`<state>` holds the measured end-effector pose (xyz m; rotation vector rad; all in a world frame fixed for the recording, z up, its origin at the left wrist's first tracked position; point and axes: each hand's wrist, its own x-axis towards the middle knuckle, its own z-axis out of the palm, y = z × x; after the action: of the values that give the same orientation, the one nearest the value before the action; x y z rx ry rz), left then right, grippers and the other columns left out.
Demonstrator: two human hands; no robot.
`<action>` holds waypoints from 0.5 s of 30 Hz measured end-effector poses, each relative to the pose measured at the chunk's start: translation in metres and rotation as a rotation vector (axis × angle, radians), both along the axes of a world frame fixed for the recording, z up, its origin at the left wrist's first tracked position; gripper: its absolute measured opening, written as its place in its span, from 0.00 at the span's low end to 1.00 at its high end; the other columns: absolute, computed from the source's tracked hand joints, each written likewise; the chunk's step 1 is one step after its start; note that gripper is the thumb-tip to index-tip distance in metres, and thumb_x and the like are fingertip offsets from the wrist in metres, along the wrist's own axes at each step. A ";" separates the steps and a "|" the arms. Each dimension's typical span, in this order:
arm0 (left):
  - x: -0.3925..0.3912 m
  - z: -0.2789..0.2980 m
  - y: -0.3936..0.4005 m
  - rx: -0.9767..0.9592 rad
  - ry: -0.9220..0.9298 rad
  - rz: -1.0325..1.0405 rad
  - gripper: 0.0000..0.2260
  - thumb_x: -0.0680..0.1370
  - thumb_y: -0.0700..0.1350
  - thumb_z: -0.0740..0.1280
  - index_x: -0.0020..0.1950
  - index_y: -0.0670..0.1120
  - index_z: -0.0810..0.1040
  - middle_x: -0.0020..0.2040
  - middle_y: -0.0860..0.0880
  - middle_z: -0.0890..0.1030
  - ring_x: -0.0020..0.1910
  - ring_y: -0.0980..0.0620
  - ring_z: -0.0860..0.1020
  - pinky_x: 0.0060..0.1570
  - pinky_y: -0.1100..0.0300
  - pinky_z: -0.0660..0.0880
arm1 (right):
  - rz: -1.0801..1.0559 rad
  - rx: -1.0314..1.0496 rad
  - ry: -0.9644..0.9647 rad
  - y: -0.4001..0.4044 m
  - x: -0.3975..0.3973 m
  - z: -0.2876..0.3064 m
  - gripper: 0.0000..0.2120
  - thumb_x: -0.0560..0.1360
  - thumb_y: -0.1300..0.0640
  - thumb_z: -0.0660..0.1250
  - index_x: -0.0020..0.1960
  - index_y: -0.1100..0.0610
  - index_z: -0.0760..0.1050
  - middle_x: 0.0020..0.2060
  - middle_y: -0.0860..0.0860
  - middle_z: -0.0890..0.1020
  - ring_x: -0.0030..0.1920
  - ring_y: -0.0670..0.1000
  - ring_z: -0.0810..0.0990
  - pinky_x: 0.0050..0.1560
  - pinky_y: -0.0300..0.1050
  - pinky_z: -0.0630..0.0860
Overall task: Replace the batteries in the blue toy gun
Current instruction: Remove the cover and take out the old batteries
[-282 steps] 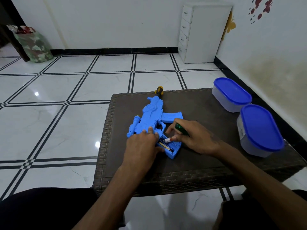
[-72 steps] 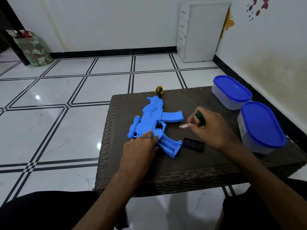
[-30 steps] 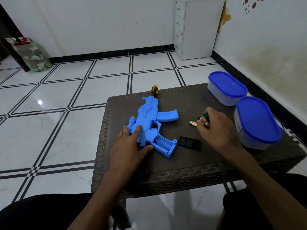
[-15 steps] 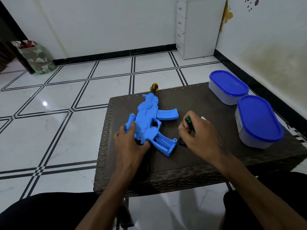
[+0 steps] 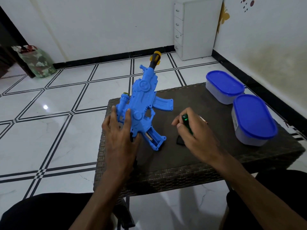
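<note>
— What stood on the dark woven surface (image 5: 191,173)?
— Two blue-lidded containers (image 5: 253,119), side by side at its right edge.
— And beyond?
— A white drawer unit (image 5: 196,29) stood in the corner; a patterned bag (image 5: 37,62) sat by the doorway.

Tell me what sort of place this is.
Most likely a room in a home. A low woven table stands on a glossy tiled floor, a white drawer unit sits in the corner, and the wall has butterfly stickers.

Bare forearms, no sleeves; black trousers (image 5: 41,211) on legs.
</note>
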<state>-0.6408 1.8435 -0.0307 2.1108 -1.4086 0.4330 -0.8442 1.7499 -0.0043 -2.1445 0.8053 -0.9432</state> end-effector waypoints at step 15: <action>0.010 -0.023 -0.003 0.185 0.357 0.032 0.36 0.68 0.55 0.73 0.74 0.50 0.68 0.66 0.45 0.72 0.64 0.42 0.69 0.64 0.49 0.69 | 0.055 0.299 -0.399 -0.005 0.007 -0.005 0.04 0.80 0.59 0.65 0.52 0.60 0.75 0.48 0.58 0.82 0.48 0.52 0.85 0.49 0.47 0.83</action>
<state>-0.6303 1.8406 -0.0536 2.2221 -1.2446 -0.0673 -0.8372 1.7448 -0.0097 -1.6437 0.6368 -1.0983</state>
